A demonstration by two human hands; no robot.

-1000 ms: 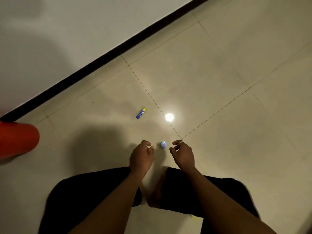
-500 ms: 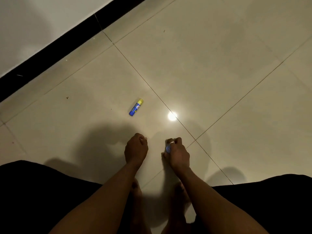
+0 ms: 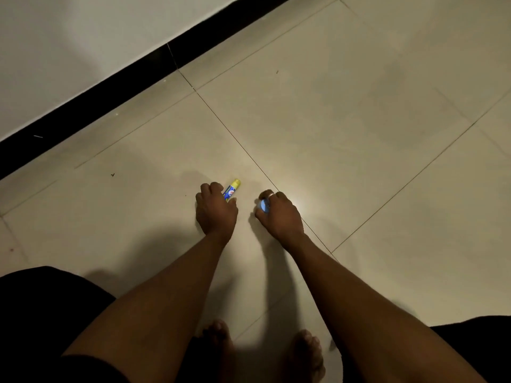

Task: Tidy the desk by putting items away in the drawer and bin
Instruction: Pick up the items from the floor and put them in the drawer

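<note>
there is only one view, from a wide-angle camera worn on the person's head. it looks steeply down and a little forward at the tiled floor (image 3: 359, 139), from close above. the left hand (image 3: 216, 212) and the right hand (image 3: 280, 215) lie near the middle, the bare feet (image 3: 304, 352) at the bottom edge, the wall (image 3: 69, 51) in the upper left corner.

Small blue plastic tube with yellow cap (image 3: 232, 189), tilted, body gripped in my left hand (image 3: 217, 211), cap sticking out clear of my grip, small round pale-blue object (image 3: 265, 206), pinched in my curled right hand (image 3: 279, 214)
</note>
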